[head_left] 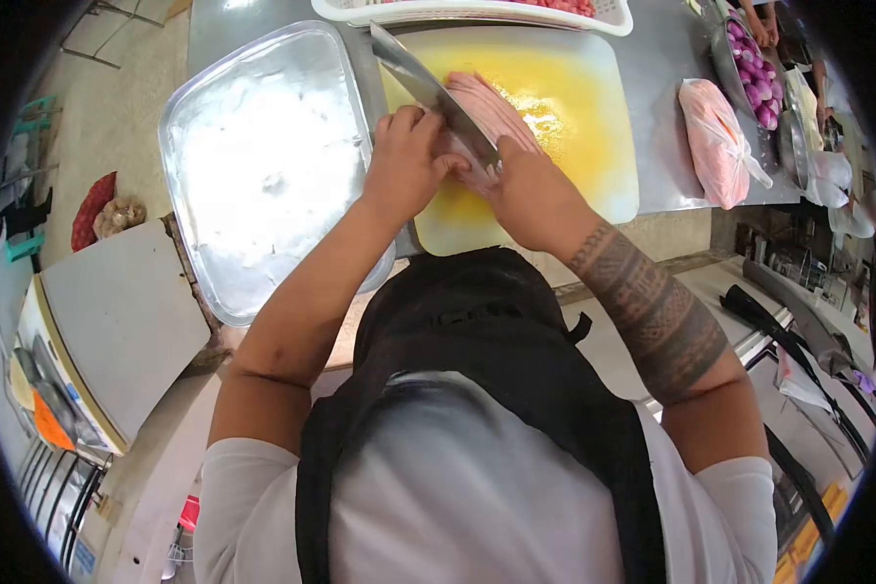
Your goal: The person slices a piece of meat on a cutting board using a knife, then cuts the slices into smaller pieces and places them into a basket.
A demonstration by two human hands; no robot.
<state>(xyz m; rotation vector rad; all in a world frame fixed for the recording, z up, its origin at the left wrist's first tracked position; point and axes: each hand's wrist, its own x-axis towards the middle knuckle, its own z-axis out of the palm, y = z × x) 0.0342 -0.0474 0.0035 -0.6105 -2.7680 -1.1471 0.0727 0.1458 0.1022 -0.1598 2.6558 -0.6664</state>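
Note:
A large knife point(428, 86) with a wide blade lies slantwise across a pale pink slab of meat point(489, 105). My right hand point(537, 200) is closed around its handle, most of which is hidden. On the other side of the blade, my left hand point(404, 161) presses curled fingers on the near end of the meat, thumb close to the blade. Under both hands is a white cutting board point(608, 146) with a yellow stain. A shallow silvery tray point(170, 146) stands to the left of my left hand, small bits scattered in it.
At the back, a white plastic basket point(414, 12) contains red pieces. On the right of the metal table are a tied plastic bag of pinkish contents point(712, 146) and a bowl of purple onions point(754, 73). Another person's hands point(764, 21) show at the top right.

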